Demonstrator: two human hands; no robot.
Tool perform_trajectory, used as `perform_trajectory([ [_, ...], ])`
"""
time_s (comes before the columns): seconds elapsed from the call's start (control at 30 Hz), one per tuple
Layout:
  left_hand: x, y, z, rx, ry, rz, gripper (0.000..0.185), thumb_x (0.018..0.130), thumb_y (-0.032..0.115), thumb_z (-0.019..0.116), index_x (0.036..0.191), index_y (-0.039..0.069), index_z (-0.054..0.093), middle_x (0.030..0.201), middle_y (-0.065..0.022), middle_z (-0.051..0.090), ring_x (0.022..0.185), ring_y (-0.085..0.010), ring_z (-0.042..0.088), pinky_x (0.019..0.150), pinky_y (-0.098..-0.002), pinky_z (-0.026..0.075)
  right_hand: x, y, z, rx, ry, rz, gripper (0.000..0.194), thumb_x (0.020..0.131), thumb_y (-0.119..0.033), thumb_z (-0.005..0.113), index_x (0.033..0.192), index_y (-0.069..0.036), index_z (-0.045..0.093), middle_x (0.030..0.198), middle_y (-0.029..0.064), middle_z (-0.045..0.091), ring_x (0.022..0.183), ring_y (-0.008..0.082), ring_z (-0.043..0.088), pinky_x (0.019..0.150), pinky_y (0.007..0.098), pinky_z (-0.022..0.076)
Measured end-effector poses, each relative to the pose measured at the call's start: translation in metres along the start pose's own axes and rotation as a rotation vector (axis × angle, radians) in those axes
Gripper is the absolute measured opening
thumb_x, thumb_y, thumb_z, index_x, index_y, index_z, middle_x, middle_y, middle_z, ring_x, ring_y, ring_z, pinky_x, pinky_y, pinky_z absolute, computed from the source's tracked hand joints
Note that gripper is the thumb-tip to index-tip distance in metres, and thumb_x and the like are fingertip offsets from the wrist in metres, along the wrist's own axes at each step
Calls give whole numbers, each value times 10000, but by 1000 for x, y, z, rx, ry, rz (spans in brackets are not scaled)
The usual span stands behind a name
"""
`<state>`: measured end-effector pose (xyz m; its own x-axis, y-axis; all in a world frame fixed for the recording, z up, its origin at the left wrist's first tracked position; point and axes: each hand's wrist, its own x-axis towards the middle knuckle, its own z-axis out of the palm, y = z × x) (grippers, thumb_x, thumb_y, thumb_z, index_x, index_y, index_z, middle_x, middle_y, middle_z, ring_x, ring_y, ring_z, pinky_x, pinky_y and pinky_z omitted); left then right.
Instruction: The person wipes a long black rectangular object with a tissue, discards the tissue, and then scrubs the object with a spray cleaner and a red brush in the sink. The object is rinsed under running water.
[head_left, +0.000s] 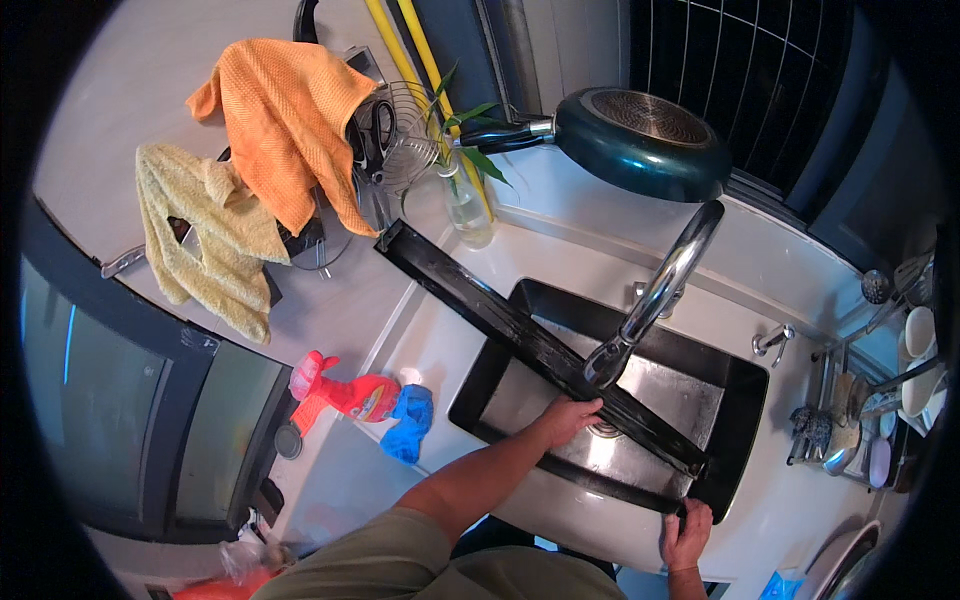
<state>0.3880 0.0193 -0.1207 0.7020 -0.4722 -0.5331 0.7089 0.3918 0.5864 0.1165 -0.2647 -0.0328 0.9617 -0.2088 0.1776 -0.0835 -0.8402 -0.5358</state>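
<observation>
A long black metal trough (487, 307), wet and shiny, lies slantwise across the sink (739, 420). Its far end rests past the sink's left corner, and its near end is down inside the basin. My left hand (574, 421) grips the trough's side near the drain. The head of a chrome faucet (667, 270) hangs right over the trough; whether water runs is hard to see. At the sink's front rim is my right hand (688, 529), its thumb apart from the fingers. Something dark shows at its fingertips, and I cannot tell whether it is held or just the basin's edge.
Left of the sink are a blue cloth (409, 424) and a red spray bottle (367, 397). Orange (281, 124) and yellow (202, 225) towels drape over things farther left. A glass bottle with a plant (469, 210), a frying pan (637, 150) and a utensil rack (832, 420) surround the sink.
</observation>
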Motion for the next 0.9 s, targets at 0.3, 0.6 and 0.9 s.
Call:
perform_trajectory([
  [0.3,14,-11,-24,57,70,-116,324,1031,76,698,1354,76,664,1307,-66,707,1216,-242,675,1097,-465,538,4,-6,0,-81,-21,12,490,985,-425,630,1220,3,670,1133,223,644,1048,434,591,940,516,459],
  [0.6,21,-14,-25,-4,45,-62,280,1033,92,703,1310,109,677,1291,-47,709,1227,-223,666,1082,-469,530,2,-1,2,-53,-6,5,458,968,-395,657,1202,-2,680,1123,209,651,1041,419,601,941,502,465],
  [0.9,8,-13,-11,-1,130,31,387,1010,201,764,1363,164,611,1299,-15,692,1231,-212,652,1087,-485,502,-4,9,-1,0,-93,53,486,949,-390,696,1242,-3,676,1223,209,667,1133,413,601,1020,515,441],
])
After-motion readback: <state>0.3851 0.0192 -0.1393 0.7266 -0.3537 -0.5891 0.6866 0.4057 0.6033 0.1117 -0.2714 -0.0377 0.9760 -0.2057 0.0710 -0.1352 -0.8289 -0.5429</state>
